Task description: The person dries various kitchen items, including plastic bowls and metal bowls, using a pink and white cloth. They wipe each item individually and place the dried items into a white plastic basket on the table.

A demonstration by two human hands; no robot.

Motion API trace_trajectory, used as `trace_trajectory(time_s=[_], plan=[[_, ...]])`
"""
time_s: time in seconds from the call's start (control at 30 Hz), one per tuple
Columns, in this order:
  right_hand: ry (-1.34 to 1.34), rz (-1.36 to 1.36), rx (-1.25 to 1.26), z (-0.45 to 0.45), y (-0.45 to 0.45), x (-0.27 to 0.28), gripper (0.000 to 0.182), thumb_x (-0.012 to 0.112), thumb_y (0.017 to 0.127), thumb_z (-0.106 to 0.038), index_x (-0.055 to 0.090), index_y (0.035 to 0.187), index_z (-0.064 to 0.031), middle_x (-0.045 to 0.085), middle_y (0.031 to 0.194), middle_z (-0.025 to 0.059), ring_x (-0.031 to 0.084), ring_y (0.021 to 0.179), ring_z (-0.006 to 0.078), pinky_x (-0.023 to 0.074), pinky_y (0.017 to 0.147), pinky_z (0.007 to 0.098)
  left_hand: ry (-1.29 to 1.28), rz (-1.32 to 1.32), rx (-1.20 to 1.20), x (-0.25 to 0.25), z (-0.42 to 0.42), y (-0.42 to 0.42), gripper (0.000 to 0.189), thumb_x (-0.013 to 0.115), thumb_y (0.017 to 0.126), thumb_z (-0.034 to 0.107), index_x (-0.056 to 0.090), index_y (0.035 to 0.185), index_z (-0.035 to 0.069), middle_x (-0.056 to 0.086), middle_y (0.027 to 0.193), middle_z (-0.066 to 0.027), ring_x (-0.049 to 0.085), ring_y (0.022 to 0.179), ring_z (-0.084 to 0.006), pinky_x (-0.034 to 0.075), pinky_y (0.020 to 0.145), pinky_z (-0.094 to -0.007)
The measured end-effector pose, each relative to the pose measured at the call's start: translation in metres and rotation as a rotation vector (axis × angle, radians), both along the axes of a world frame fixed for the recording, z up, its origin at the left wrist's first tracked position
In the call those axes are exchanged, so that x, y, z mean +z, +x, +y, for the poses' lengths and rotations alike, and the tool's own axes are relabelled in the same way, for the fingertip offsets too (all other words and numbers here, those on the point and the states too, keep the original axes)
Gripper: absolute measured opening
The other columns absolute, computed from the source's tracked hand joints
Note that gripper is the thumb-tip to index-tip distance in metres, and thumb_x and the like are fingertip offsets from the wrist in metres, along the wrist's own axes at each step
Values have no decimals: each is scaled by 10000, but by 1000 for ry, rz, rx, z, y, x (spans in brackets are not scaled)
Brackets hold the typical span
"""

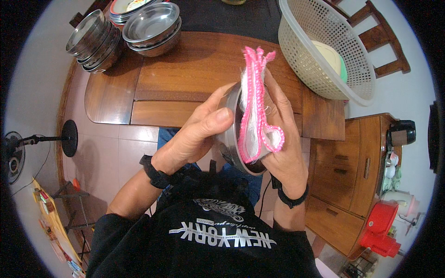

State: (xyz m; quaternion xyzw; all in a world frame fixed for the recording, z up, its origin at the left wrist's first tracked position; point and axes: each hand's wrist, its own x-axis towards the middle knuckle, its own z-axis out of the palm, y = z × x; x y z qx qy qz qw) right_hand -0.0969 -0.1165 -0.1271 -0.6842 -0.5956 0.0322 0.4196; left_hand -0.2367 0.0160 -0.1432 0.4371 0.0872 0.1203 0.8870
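Observation:
My left hand (205, 121) grips a round metal bowl (227, 139) by its side, thumb near the rim. The bowl is tilted, its mouth turned toward my right hand. A folded white cloth with pink stitched edges (255, 114) covers part of the opening. My right hand (286, 146) holds this cloth against the bowl's mouth, with most of its fingers hidden behind the folds. Both hands are raised in front of my body, by the near edge of the wooden table (208, 66).
Stacked metal bowls (99, 45) and two nested bowls (153, 31) stand at the table's back left, beside piled plates (121, 12). A perforated plastic basket (302, 52) is at the right, holding plastic containers (328, 57). A wooden cabinet (337, 173) stands right; a fan (69, 138) left.

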Motion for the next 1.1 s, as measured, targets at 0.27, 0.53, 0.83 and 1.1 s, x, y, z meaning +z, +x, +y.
trace_trajectory(time_s=[0.27, 0.53, 0.83, 1.1], plan=[[-148, -44, -94, -15, -9, 1, 602, 693, 806, -79, 545, 1388, -33, 464, 1466, 253, 473, 1333, 429, 405, 1108, 460, 244, -18, 177, -9, -1, 8, 1103, 792, 772, 581, 276, 1537, -23, 420, 1487, -190, 388, 1416, -277, 290, 1181, -388], [-158, 40, -117, -15, -11, 5, 717, 716, 717, -21, 497, 1400, -32, 502, 1358, 227, 488, 1253, 450, 407, 1080, 472, 268, -28, 141, -11, -6, 8, 1113, 772, 771, 607, 270, 1541, -19, 417, 1489, -185, 396, 1414, -281, 294, 1181, -397], [-92, 223, 175, -15, -19, 11, 679, 731, 803, -99, 490, 1431, -2, 446, 1430, 229, 487, 1317, 392, 412, 1083, 399, 123, 11, 43, -4, -7, 5, 1175, 693, 729, 780, 301, 1547, 33, 420, 1520, -163, 412, 1414, -276, 314, 1188, -430], [-125, 93, 463, -28, -6, 22, 543, 722, 735, -238, 660, 1234, -33, 605, 1269, 169, 595, 1109, 389, 466, 949, 452, 10, 18, -15, -9, 0, -5, 984, 652, 854, 669, 346, 1526, 19, 461, 1478, -151, 435, 1378, -237, 341, 1153, -393]])
